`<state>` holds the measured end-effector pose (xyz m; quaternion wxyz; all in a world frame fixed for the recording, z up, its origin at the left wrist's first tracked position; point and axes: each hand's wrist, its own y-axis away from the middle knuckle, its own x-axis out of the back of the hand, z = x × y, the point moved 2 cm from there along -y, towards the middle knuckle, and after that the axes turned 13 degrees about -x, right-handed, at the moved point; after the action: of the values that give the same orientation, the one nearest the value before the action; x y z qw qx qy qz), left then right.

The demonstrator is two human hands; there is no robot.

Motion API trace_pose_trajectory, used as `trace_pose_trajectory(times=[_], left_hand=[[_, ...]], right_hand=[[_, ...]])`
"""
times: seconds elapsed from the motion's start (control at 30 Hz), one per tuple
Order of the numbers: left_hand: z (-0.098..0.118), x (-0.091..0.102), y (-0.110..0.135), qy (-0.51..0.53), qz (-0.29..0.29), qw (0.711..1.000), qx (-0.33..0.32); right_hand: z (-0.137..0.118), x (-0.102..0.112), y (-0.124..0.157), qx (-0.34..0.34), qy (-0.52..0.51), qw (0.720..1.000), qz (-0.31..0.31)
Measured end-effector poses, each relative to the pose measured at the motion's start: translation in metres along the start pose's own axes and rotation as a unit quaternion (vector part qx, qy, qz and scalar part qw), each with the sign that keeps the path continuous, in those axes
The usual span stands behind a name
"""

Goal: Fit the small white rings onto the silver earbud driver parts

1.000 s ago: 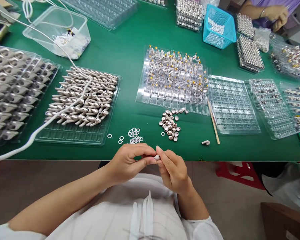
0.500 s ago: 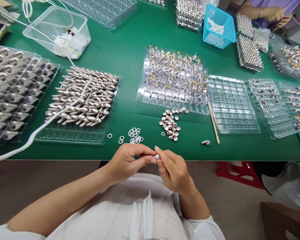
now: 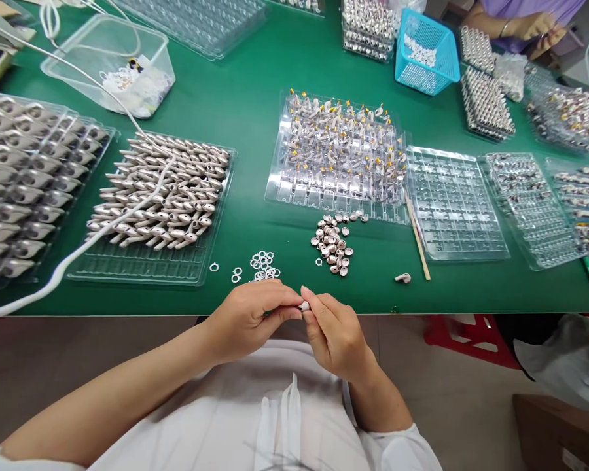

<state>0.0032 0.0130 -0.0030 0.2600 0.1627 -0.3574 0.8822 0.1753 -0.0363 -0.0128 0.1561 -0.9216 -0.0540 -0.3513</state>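
Observation:
Between the fingertips of both hands is a small white earbud piece (image 3: pixel 304 305), mostly covered by the fingers. My left hand (image 3: pixel 248 318) pinches its left side and my right hand (image 3: pixel 338 332) grips the right side, just off the table's front edge. Beyond my left hand lie several loose white rings (image 3: pixel 262 260). A pile of round metallic-looking caps (image 3: pixel 331 243) sits beyond my right hand. Further right, a single white earbud (image 3: pixel 402 278) rests on the green table near a thin wooden stick (image 3: pixel 419 242).
A tray of earbud parts with yellow tabs (image 3: pixel 338 147) stands ahead. At left are a tray of stemmed shells (image 3: pixel 161 196), a white cable (image 3: pixel 93 239) across it, and a clear bin (image 3: pixel 69 62). A blue basket (image 3: pixel 434 72) is at back right, near a co-worker's hands (image 3: pixel 540 29).
Both hands keep the same pinch on the small piece, with only slight finger movement. The whole view has shifted a little.

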Motion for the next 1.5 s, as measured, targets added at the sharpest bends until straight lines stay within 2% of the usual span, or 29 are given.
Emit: trace_pose_trajectory(times=[0.2, 0.3, 0.4, 0.53, 0.77, 1.03, 1.27, 1.4, 1.5], left_hand=[[0.006, -0.004, 0.003, -0.081, 0.039, 0.996, -0.029], [0.007, -0.006, 0.003, -0.092, 0.049, 0.991, -0.079], [0.005, -0.008, 0.004, -0.107, 0.035, 0.987, -0.116], [0.001, -0.01, 0.005, -0.114, 0.023, 0.985, -0.124], [0.001, -0.011, 0.001, -0.123, 0.049, 0.98, -0.149], [0.002, -0.01, 0.0, -0.122, 0.053, 0.976, -0.172], [0.001, -0.01, 0.002, -0.115, 0.037, 0.979, -0.162], [0.003, -0.01, 0.001, -0.113, 0.032, 0.981, -0.157], [0.002, -0.011, 0.002, -0.118, 0.056, 0.98, -0.149]], right_hand=[[0.002, -0.002, 0.001, -0.017, -0.022, 1.0, 0.013], [0.002, -0.002, 0.001, -0.03, -0.04, 0.998, 0.025], [0.001, -0.001, 0.0, -0.043, -0.054, 0.997, 0.026], [-0.001, -0.001, -0.001, -0.059, -0.057, 0.996, 0.021], [-0.004, -0.002, -0.002, -0.09, -0.077, 0.993, 0.027], [-0.003, 0.005, -0.011, -0.18, -0.181, 0.966, -0.033], [0.004, 0.012, -0.013, -0.15, -0.165, 0.971, -0.088], [0.004, 0.013, -0.011, -0.133, -0.128, 0.979, -0.09], [0.003, 0.011, -0.01, -0.122, -0.102, 0.984, -0.076]])
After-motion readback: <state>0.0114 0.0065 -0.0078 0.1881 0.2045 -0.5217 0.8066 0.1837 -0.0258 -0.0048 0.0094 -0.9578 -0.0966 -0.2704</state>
